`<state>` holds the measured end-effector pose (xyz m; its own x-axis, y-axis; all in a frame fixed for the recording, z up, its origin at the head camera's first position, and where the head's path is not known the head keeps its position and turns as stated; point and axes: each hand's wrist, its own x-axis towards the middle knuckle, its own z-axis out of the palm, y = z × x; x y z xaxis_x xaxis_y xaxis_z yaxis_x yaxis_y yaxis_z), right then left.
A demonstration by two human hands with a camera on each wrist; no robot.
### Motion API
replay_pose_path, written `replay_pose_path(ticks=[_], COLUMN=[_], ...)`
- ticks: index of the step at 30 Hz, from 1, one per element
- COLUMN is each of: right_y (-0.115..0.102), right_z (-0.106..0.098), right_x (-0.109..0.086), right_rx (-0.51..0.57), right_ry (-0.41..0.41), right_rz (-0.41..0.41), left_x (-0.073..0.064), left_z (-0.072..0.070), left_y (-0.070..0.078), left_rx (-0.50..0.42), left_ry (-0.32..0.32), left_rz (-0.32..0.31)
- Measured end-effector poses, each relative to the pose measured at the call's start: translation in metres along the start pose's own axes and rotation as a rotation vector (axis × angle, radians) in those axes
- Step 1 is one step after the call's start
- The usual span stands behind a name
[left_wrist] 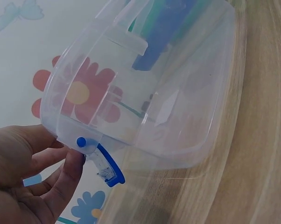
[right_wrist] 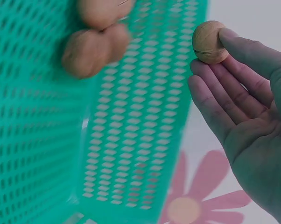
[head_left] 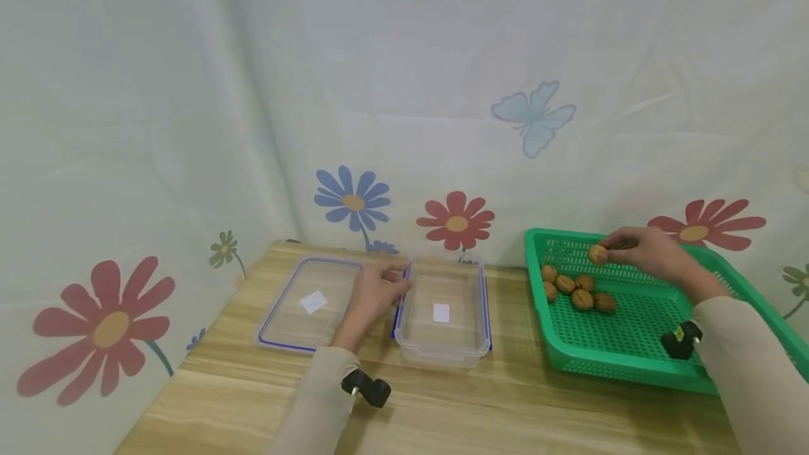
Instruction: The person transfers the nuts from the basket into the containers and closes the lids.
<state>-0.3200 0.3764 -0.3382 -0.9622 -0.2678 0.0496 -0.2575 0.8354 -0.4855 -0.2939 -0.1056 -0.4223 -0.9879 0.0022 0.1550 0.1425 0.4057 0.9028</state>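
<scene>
Brown and ridged, a single round walnut in its shell (head_left: 597,254) is pinched between the thumb and fingers of the right hand (head_left: 647,253), the thumb pressing one side and the other fingers lying extended below and behind it. Beneath those fingers spreads a green rectangular plastic basket with perforated walls (head_left: 632,364); a cluster of brown whole walnuts (head_left: 582,299) sits inside it, below and a little to the left of the held one.

The left hand (head_left: 376,292) has its thumb and fingers narrowed on the rim of a clear rectangular plastic box (head_left: 442,353), right beside a small blue hinged clip (left_wrist: 113,168). The box stands to the right of these fingers, with a small white square label (head_left: 441,312) at its bottom. To their left, a flat transparent lid edged in blue (head_left: 302,328) lies on the wood-grained table (head_left: 455,406).
</scene>
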Motion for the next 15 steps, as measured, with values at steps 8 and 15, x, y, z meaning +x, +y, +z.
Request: replay_pose_path(ticks=[8,15], right_y=[-0.038,-0.068], right_z=[-0.012,-0.014], right_x=[-0.005,-0.017], right_rx=[0.041,0.094], right_ry=[0.055,0.08], right_rz=[-0.011,0.004], left_x=[0.001,-0.001], left_z=[-0.002,-0.001], left_y=[0.001,0.001], left_rx=[0.007,0.014], left_ry=[-0.001,-0.009], left_rz=[-0.014,-0.018])
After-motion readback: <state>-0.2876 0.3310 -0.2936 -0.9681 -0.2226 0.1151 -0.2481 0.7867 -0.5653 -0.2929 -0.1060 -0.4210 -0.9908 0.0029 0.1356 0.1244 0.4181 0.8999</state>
